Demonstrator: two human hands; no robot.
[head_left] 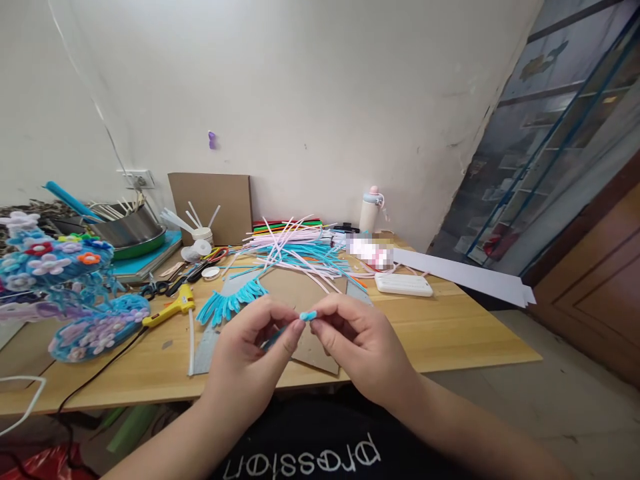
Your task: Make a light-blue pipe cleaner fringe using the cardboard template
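Both my hands meet over the near edge of the wooden table (450, 333), pinching a short light-blue pipe cleaner piece (308, 315) between them. My left hand (255, 360) grips its left end with thumb and forefinger closed. My right hand (357, 340) pinches the right end, fingers curled. Behind the hands lies a row of folded blue pipe cleaner loops (230, 303) on a cardboard sheet (300, 293). A loose pile of pink and blue pipe cleaners (295, 253) spreads further back.
A yellow glue gun (170, 308) and scissors (155, 289) lie left of the loops. Blue flower-covered crafts (60, 280) fill the left side. A metal pot (125, 227), white box (403, 285), bottle (370, 210) and long white paper strip (465, 277) stand behind.
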